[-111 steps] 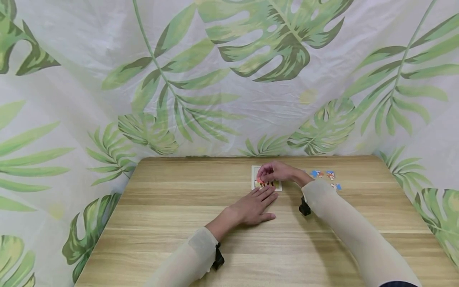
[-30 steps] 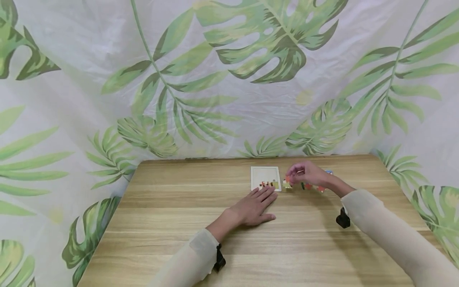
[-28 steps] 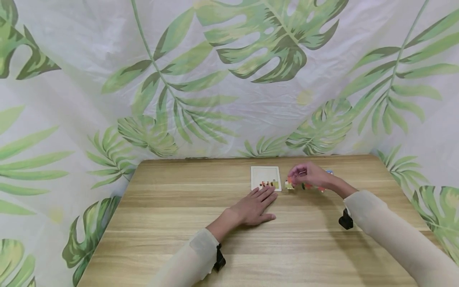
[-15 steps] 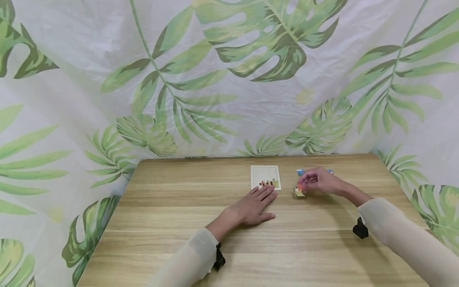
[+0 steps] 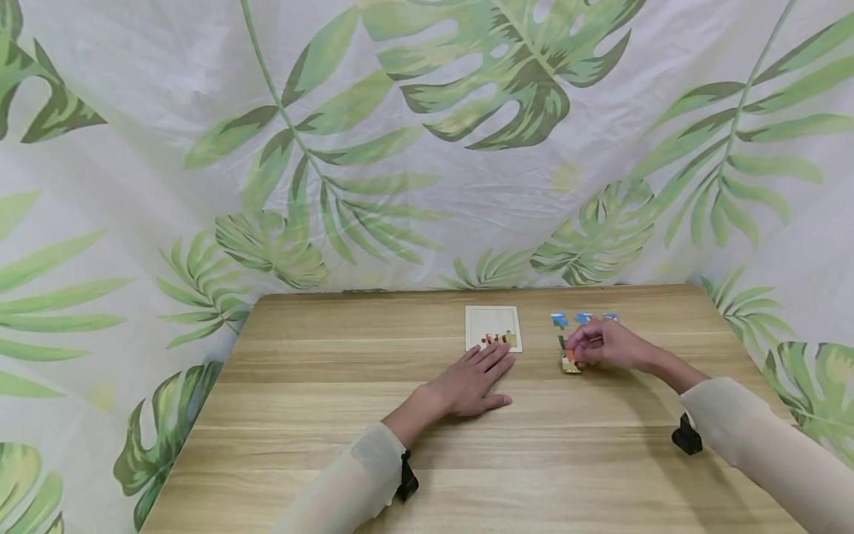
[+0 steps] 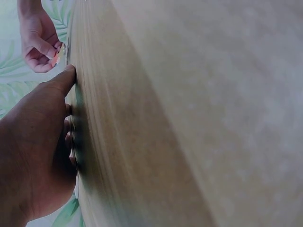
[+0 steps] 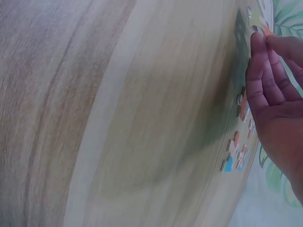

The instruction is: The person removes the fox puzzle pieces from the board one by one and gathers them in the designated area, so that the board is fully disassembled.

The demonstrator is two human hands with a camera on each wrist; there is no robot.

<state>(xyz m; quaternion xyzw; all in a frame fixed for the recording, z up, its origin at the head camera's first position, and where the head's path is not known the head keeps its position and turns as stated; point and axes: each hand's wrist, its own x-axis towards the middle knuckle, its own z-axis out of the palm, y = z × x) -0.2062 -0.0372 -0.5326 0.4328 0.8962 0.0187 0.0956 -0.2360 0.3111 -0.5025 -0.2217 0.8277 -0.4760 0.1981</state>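
Observation:
My left hand [image 5: 470,386] lies flat on the table, its fingertips on the lower edge of a white square puzzle board [image 5: 490,319]. A few joined pieces with a yellow-green and dark red pattern [image 5: 512,338] fill the board's lower right part. To the right of the board, my right hand [image 5: 610,345] pinches a yellow and orange puzzle piece [image 5: 570,366] between thumb and fingers. In the right wrist view the puzzle piece [image 7: 254,17] shows at the fingertips, tilted. Whether it touches the table cannot be told.
Blue loose puzzle pieces [image 5: 558,320] lie behind my right hand, near the table's back edge. Other loose pieces [image 7: 228,163] show beside that hand in the right wrist view; the hand partly hides them. A leaf-patterned cloth [image 5: 373,185] hangs behind the wooden table [image 5: 320,415].
My right hand has moved from over the board to the right and nearer to me, with the puzzle piece in its fingers. The blue pieces have come into view. My left hand stays put.

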